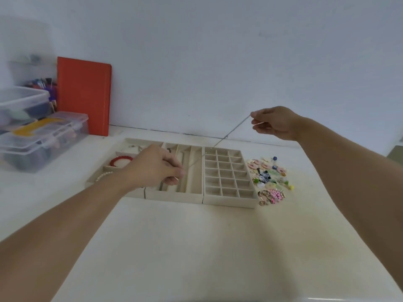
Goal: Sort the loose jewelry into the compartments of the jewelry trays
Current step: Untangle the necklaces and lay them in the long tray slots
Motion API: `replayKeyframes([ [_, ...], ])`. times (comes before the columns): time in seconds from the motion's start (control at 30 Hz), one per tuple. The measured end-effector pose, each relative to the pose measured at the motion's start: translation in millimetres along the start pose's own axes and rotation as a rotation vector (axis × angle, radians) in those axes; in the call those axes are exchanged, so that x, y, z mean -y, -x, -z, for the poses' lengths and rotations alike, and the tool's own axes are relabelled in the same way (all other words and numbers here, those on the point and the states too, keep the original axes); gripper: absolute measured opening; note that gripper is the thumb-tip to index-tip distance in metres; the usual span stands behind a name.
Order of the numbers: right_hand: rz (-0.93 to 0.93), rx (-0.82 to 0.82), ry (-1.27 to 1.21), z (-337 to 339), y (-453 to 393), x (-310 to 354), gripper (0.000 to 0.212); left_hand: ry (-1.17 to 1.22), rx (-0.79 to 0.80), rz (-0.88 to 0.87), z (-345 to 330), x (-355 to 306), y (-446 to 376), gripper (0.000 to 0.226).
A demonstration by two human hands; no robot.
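Note:
A thin silver chain (226,136) is stretched taut between my two hands above the trays. My left hand (157,166) pinches its lower end over the middle beige tray with long slots (174,196). My right hand (277,123) pinches the upper end, raised above the back of the grid tray (229,202). The grid tray's small compartments look bare. The left tray (91,182) holds a red bead bracelet (120,160) and a pearl bracelet (104,175). A pile of loose colourful jewelry (269,179) lies on the table right of the grid tray.
Stacked clear plastic storage boxes (41,140) stand at the left edge of the white table (196,247). A red book (84,94) leans upright against the wall behind them. The wall runs close behind the trays.

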State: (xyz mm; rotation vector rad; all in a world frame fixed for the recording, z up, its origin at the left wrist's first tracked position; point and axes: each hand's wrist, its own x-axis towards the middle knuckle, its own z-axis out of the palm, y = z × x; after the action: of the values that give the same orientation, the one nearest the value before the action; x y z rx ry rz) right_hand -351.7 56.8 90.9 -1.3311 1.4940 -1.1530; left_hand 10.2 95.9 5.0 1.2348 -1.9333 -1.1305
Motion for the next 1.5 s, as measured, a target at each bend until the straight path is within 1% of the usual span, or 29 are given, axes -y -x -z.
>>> replayKeyframes([
  [0.13,0.051,-0.127,0.069,-29,-22,22,0.013,-0.174,-0.041,-0.016,-17,-13,-2,0.01],
  [0.27,0.085,-0.22,0.215,-61,-42,31,0.012,-0.247,-0.025,0.055,-35,-27,-9,0.015],
  [0.37,0.097,-0.238,0.298,-83,-56,29,0.009,-0.367,-0.004,0.103,-46,-30,-16,0.015],
  [0.43,0.084,-0.222,0.359,-96,-63,25,0.009,-0.441,0.039,0.135,-49,-29,-19,0.012],
  [0.53,0.075,-0.196,0.412,-112,-74,11,0.011,-0.584,0.063,0.157,-54,-27,-23,0.015],
  [0.6,0.081,-0.173,0.452,-122,-80,1,0.014,-0.655,0.08,0.163,-56,-24,-25,0.009],
  [0.63,0.084,-0.166,0.479,-126,-83,-4,0.014,-0.67,0.085,0.172,-58,-23,-26,0.015],
  [0.7,0.094,-0.152,0.525,-133,-88,-9,0.01,-0.692,0.103,0.205,-59,-23,-28,0.022],
  [0.8,0.109,-0.116,0.626,-140,-93,-11,0.006,-0.73,0.155,0.234,-58,-26,-30,0.022],
  [0.87,0.117,-0.096,0.721,-143,-95,-12,0.008,-0.751,0.188,0.243,-58,-27,-32,0.021],
  [1.0,0.132,-0.073,0.862,-148,-94,-13,0.007,-0.764,0.214,0.244,-58,-25,-34,0.021],
  [1.13,0.137,-0.032,0.999,-154,-93,-13,0.005,-0.771,0.196,0.23,-57,-24,-35,0.017],
  [1.4,0.139,0.159,1.145,-159,-85,-17,0.006,-0.793,0.158,0.197,-57,-20,-37,0.014],
  [1.5,0.142,0.167,1.169,-161,-81,-22,0.004,-0.8,0.155,0.194,-57,-22,-35,0.014],
])
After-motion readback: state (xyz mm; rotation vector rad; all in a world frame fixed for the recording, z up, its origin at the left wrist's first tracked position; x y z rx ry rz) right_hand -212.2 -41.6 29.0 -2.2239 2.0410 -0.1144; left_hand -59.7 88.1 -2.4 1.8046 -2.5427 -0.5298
